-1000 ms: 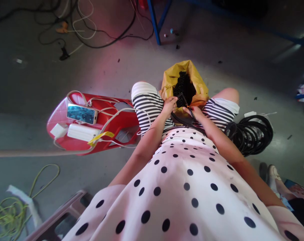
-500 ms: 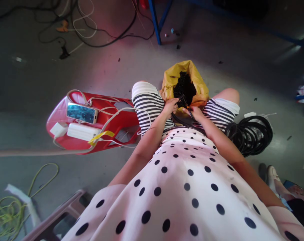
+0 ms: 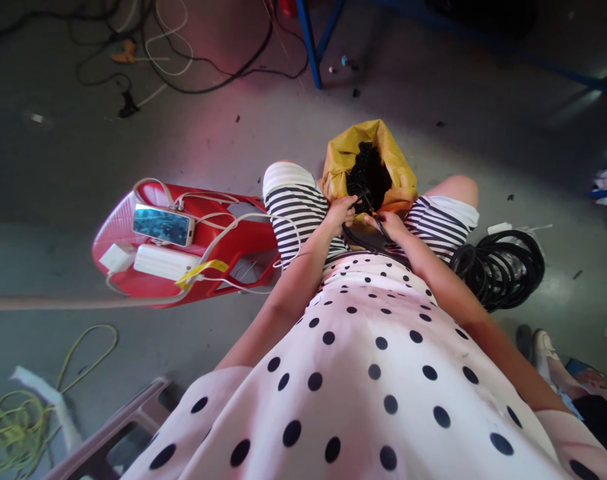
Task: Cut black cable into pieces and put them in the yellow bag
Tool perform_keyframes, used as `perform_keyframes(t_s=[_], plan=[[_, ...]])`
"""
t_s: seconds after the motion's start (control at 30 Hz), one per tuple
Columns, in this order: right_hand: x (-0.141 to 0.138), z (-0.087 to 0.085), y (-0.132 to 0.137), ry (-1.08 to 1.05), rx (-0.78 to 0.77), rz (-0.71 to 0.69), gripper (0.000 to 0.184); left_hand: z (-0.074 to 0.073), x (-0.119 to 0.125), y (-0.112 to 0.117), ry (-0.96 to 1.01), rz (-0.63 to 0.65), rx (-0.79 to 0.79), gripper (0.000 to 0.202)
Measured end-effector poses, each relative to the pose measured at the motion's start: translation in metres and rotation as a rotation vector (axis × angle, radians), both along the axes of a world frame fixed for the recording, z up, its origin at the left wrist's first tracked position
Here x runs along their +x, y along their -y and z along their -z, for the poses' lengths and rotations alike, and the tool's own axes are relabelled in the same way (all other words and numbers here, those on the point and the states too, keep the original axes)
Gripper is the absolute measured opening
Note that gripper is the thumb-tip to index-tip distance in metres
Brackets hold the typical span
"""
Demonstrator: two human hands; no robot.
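head view: both bare hands are at work just above the centre of the frame, at the near rim of a yellow bag (image 3: 339,151). the left hand (image 3: 339,212) has its fingers bent and grasping a thin black cable (image 3: 351,236). the right hand (image 3: 393,225) grips a black length at its thumb; whether this is the same cable cannot be told. a small orange part shows at the right fingertips, too small to identify. the cable sags in a curve between the hands and the wearer's lap. the bag stands between the knees, mouth up, holding a heap of black pieces (image 3: 366,167).

at centre left of the frame, a red stool (image 3: 112,230) bears a phone (image 3: 159,225), a white block (image 3: 162,263), a white adapter (image 3: 117,258) and several pale cords. at centre right, a coil of black cable (image 3: 535,263) lies on the floor beside the right knee. green cord (image 3: 41,410) is tangled at lower left. a blue leg (image 3: 309,50) stands at upper centre.
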State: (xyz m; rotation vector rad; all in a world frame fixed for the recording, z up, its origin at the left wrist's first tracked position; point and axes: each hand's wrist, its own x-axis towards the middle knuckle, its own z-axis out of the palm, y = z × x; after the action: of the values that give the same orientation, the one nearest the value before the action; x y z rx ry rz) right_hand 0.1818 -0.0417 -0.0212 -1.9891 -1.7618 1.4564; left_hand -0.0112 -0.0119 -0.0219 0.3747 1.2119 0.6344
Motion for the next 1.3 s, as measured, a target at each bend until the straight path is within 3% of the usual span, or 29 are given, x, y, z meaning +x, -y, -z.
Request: perform_keyframes(t_s=[0.37, 0.73, 0.97, 1.3], plan=[[0.004, 0.005, 0.000, 0.024, -0.022, -0.052, 0.073, -0.005, -0.002, 0.002, -0.007, 0.090, -0.007, 0.023], [0.002, -0.002, 0.002, 0.037, -0.113, -0.012, 0.066, -0.009, -0.001, 0.000, -0.041, 0.103, -0.045, 0.027], [0.002, -0.009, 0.000, 0.004, -0.127, -0.055, 0.068, -0.011, -0.001, 0.003, 0.006, 0.193, -0.080, 0.025], [0.000, -0.002, 0.001, 0.035, -0.147, -0.023, 0.066, -0.017, 0.003, 0.002, -0.055, 0.155, -0.091, 0.029]])
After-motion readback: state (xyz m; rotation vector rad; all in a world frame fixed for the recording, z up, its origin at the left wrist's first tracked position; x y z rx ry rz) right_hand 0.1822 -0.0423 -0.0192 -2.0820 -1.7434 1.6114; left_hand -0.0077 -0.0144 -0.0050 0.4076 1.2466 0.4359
